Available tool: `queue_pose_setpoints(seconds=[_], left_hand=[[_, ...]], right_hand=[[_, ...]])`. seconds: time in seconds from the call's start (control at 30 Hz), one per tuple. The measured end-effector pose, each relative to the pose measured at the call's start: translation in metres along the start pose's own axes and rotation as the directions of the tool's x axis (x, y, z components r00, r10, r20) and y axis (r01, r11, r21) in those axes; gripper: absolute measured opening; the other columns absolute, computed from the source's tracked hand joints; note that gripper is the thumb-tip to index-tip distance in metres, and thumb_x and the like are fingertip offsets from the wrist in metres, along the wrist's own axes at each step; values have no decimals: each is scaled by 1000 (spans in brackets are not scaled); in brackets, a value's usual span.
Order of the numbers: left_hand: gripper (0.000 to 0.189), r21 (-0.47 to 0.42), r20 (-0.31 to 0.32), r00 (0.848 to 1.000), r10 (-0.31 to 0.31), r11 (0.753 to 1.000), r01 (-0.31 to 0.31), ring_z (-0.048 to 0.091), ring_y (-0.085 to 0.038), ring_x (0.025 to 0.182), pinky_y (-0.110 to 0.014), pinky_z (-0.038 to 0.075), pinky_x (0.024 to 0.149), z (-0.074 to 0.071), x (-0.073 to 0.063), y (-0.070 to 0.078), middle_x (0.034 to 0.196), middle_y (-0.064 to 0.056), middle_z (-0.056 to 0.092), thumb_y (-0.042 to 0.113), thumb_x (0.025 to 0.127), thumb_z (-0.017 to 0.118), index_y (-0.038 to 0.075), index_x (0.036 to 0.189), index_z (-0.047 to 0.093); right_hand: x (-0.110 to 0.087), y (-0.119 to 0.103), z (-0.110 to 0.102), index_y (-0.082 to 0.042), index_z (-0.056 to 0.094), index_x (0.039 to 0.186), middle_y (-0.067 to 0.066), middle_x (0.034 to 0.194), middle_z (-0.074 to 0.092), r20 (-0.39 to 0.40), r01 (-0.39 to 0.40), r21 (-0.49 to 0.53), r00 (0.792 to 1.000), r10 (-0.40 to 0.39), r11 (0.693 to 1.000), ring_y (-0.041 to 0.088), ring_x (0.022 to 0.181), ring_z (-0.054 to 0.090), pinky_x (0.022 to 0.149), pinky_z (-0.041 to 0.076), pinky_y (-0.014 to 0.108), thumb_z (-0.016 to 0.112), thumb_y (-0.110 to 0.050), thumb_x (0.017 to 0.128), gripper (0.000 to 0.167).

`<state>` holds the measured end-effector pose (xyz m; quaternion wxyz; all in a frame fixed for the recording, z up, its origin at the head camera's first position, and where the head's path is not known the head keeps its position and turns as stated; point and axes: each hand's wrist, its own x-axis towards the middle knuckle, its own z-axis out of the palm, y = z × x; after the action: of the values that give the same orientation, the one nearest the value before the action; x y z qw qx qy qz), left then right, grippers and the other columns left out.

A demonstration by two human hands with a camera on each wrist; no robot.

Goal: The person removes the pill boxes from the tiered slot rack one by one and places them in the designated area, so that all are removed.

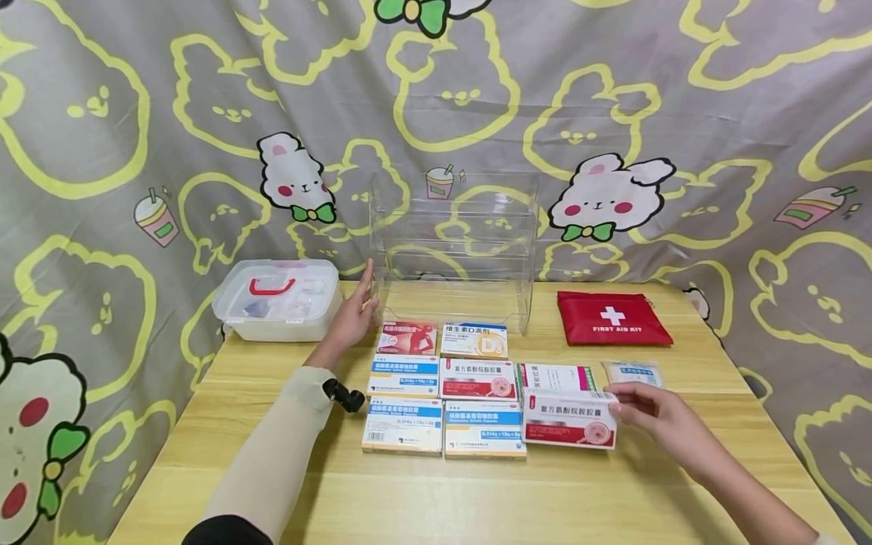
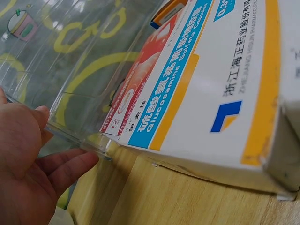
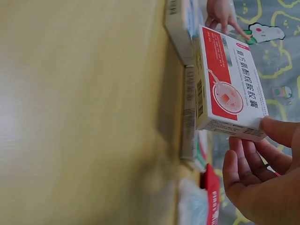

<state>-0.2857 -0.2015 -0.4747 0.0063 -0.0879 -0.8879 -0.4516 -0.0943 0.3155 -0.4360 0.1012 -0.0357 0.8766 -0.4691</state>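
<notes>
My right hand (image 1: 657, 420) pinches the right end of a white and red medicine box (image 1: 568, 421) between thumb and fingers, lifted above the table; the right wrist view shows its broad face (image 3: 229, 77). Part of a green and pink-edged box (image 1: 555, 376) is hidden behind it. My left hand (image 1: 350, 318) is at the left side of a clear tiered rack (image 1: 453, 299), fingers extended; in the left wrist view the fingers (image 2: 70, 171) lie along the rack's edge. Before the rack lie a red box (image 1: 407, 338), a vitamin D box (image 1: 474, 341), another white and red box (image 1: 477, 378) and several blue-and-white glucosamine boxes (image 1: 402, 425).
A lidded translucent case (image 1: 279, 325) with a red handle stands at the left. On the right lie a red first aid pouch (image 1: 613, 318) and a small clear packet (image 1: 633, 373). A patterned curtain (image 1: 463, 98) hangs behind the wooden table (image 1: 381, 499).
</notes>
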Motion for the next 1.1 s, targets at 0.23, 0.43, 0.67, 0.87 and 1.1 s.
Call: queue_pose_setpoints(seconds=[0.23,0.43,0.67,0.87,1.1], left_hand=[[82,-13,9,1000,-2,1000,2,45,-43,143,-48,61,82,-1,0,0,169,-17,22,17,111,46,59,158,-7],[78,-5,14,1000,2,1000,-2,42,-41,146,-50,61,84,-1,-1,-1,170,-14,19,25,111,45,59,158,-8],[78,6,13,1000,7,1000,-7,43,-41,145,-50,61,82,-1,0,-1,170,-16,21,27,111,46,58,158,-8],[80,-18,12,1000,6,1000,-6,42,-42,145,-51,61,84,-1,1,-1,170,-15,19,21,111,47,57,159,-7],[82,-13,7,1000,4,1000,-4,46,-46,140,-48,61,82,0,1,-2,167,-23,25,15,111,46,53,161,-7]], right_hand=[[-16,20,0,6,64,132,16,121,69,0,-54,-11,999,54,998,0,93,63,79,56,22,67,-18,102,38],[-22,29,-1,5,65,132,13,118,70,1,-60,-16,998,60,998,1,91,62,78,56,23,68,-20,102,39],[-23,38,5,1,66,134,20,134,63,52,-63,15,997,62,998,2,95,58,78,55,22,70,-21,100,40],[-17,42,12,6,61,135,19,127,63,108,-85,22,991,82,996,10,92,62,75,55,23,80,-19,91,54],[-12,42,19,2,65,133,23,133,61,88,-77,-74,993,83,994,17,94,62,74,55,24,80,-19,91,50]])
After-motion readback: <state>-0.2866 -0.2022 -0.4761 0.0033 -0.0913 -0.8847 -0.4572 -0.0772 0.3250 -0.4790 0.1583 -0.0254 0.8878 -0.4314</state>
